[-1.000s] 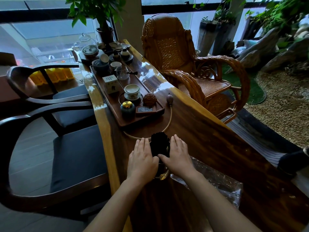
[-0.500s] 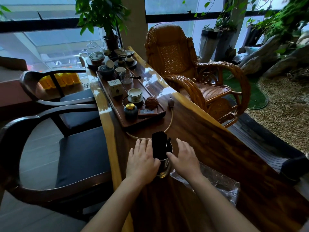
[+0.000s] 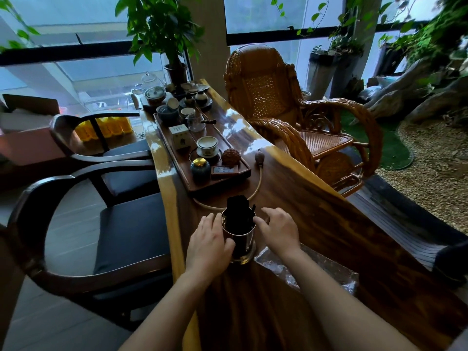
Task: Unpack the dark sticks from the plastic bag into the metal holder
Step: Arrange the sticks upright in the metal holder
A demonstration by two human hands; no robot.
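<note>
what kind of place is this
Probably a tea room beside an indoor garden: a tea tray on a long wooden table, a wicker rocking chair, and gravel with plants.

I see a long glossy slab table of dark and amber wood (image 3: 298, 203) running away from me. To its left are two dark curved-arm wooden chairs with black seat cushions (image 3: 131, 231) on a grey plank floor (image 3: 68, 224). To its right is a brown woven rattan rocking chair (image 3: 263, 97), near a bed of pale gravel (image 3: 435, 160). Large dark-framed windows (image 3: 106, 74) flank a cream pillar (image 3: 207, 51). A leafy green potted tree (image 3: 162, 29) stands at the table's far end. The light is cool daylight, with glare on the tabletop.
</note>
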